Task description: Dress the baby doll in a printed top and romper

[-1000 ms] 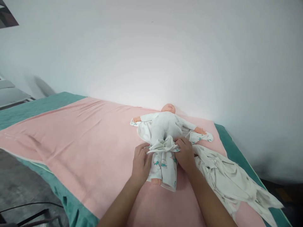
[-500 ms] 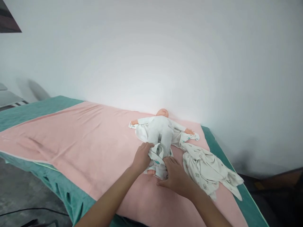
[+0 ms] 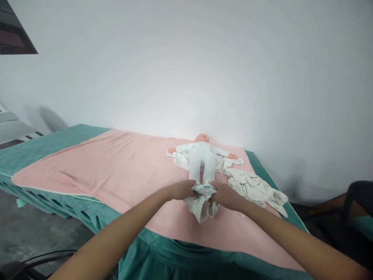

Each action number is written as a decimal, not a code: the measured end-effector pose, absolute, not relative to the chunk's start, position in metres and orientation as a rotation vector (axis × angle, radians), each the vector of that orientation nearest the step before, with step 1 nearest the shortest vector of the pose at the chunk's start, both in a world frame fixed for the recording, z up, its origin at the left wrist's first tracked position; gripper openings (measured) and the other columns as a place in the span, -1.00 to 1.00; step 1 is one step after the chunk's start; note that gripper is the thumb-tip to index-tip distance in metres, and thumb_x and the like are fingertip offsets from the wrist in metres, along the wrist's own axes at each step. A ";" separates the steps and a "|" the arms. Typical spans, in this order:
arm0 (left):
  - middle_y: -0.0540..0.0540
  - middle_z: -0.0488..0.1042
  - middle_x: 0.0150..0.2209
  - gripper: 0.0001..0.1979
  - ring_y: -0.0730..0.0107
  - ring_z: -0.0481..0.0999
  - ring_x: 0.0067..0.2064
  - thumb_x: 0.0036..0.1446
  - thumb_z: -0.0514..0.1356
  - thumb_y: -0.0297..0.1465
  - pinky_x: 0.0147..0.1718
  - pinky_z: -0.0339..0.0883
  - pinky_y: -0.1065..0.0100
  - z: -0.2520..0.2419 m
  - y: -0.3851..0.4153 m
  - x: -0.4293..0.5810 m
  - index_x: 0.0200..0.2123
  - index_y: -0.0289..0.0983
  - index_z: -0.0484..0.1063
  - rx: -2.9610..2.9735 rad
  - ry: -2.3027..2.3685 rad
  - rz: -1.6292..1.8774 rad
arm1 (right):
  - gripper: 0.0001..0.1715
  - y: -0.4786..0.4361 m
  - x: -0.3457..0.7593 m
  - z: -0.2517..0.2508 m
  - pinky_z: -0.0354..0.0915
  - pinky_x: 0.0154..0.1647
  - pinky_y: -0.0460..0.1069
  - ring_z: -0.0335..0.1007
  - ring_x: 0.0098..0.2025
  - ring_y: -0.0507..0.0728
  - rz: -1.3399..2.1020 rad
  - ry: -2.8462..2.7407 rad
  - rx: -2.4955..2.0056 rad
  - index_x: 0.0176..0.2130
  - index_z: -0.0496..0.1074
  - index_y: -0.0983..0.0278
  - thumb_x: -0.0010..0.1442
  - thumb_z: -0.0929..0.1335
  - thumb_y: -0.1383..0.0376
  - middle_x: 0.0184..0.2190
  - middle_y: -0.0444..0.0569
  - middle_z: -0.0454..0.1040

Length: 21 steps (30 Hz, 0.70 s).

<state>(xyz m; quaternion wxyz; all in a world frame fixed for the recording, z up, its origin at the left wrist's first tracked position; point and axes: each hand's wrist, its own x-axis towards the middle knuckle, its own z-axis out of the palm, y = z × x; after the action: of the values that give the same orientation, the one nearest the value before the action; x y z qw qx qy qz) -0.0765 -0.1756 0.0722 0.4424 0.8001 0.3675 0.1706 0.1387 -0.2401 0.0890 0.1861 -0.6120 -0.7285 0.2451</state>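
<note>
The left hand (image 3: 183,190) and right hand (image 3: 225,195) were each closed on the printed white pants (image 3: 196,207), one at either side, with only the bunched cloth between them. The pants lay at the lower end of the doll (image 3: 203,149), over the pink blanket (image 3: 131,167), and the cloth and fingers hid the doll's feet. Beneath the doll's arms and back a white shirt (image 3: 181,161) was spread open, and just beside it on the right a crumpled pale garment (image 3: 251,186) trailed toward the edge of the green cover (image 3: 58,151). The wall (image 3: 186,77) rose close behind the doll's head. The gathered pants were short and rumpled, their loose end drooping toward the person. The doll lay lengthwise away from the person, head toward the wall, legs straight and arms stretched sideways.
</note>
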 end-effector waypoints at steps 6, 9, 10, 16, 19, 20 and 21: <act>0.00 0.58 -0.34 -0.83 0.21 0.53 -0.29 -0.14 0.29 -0.29 -0.38 0.32 0.36 0.148 -0.185 -0.102 -0.38 -0.14 0.55 2.038 0.699 -0.011 | -0.79 -0.270 0.133 0.170 0.13 -0.49 -0.06 0.39 -0.43 0.10 1.132 -2.263 -1.607 -0.36 0.52 0.18 -0.11 0.42 0.22 -0.45 -0.14 0.51; 0.00 0.53 -0.48 -0.82 0.23 0.48 -0.41 -0.26 0.37 -0.24 -0.42 0.28 0.35 0.196 -0.196 -0.109 -0.51 -0.14 0.53 2.241 0.813 -0.125 | -0.69 -0.282 0.129 0.213 0.10 -0.50 -0.05 0.34 -0.47 0.10 1.180 -2.461 -1.654 -0.43 0.52 0.19 -0.21 0.50 0.09 -0.52 -0.15 0.47; 0.00 0.51 -0.50 -0.80 0.25 0.46 -0.45 -0.30 0.40 -0.23 -0.42 0.27 0.35 0.212 -0.201 -0.109 -0.53 -0.14 0.52 2.306 0.849 -0.153 | -0.66 -0.284 0.128 0.226 0.09 -0.51 -0.05 0.30 -0.50 0.08 1.147 -2.522 -1.665 -0.46 0.50 0.18 -0.25 0.51 0.06 -0.54 -0.17 0.44; 0.01 0.49 -0.45 -0.75 0.33 0.39 -0.50 -0.26 0.38 -0.27 -0.38 0.22 0.34 0.298 -0.235 -0.100 -0.39 -0.12 0.55 2.648 1.049 -0.246 | -0.46 -0.288 0.110 0.301 0.07 -0.48 -0.03 0.15 -0.54 0.02 1.095 -2.564 -1.580 -0.59 0.38 0.22 -0.10 0.41 -0.19 -0.60 -0.16 0.32; 0.01 0.42 -0.52 -0.89 0.38 0.32 -0.53 -0.13 0.28 -0.32 -0.40 0.17 0.35 0.331 -0.245 -0.097 -0.45 -0.18 0.50 2.772 1.118 -0.256 | -0.38 -0.289 0.099 0.333 0.00 -0.51 -0.04 0.02 -0.56 -0.02 0.986 -2.575 -1.552 -0.61 0.27 0.24 0.01 0.32 -0.23 -0.64 -0.19 0.17; 0.01 0.40 -0.54 -0.91 0.40 0.30 -0.54 -0.10 0.25 -0.33 -0.41 0.15 0.36 0.340 -0.247 -0.098 -0.47 -0.20 0.47 2.788 1.121 -0.250 | -0.37 -0.289 0.096 0.342 -0.03 -0.52 -0.05 -0.04 -0.56 -0.03 0.933 -2.582 -1.557 -0.61 0.23 0.24 0.02 0.32 -0.23 -0.64 -0.21 0.11; 0.01 0.38 -0.54 -0.91 0.41 0.28 -0.54 -0.09 0.22 -0.33 -0.43 0.12 0.36 0.347 -0.249 -0.100 -0.49 -0.22 0.44 2.796 1.115 -0.237 | -0.38 -0.289 0.095 0.348 -0.05 -0.52 -0.06 -0.07 -0.56 -0.04 0.885 -2.582 -1.566 -0.60 0.20 0.24 0.01 0.34 -0.22 -0.64 -0.22 0.07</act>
<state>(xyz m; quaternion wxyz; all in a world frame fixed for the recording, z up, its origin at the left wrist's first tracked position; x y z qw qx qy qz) -0.1003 -0.2488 0.3474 0.0611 0.9243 0.3685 -0.0782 0.0945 -0.2889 0.3485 -0.0027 -0.4976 -0.8205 0.2812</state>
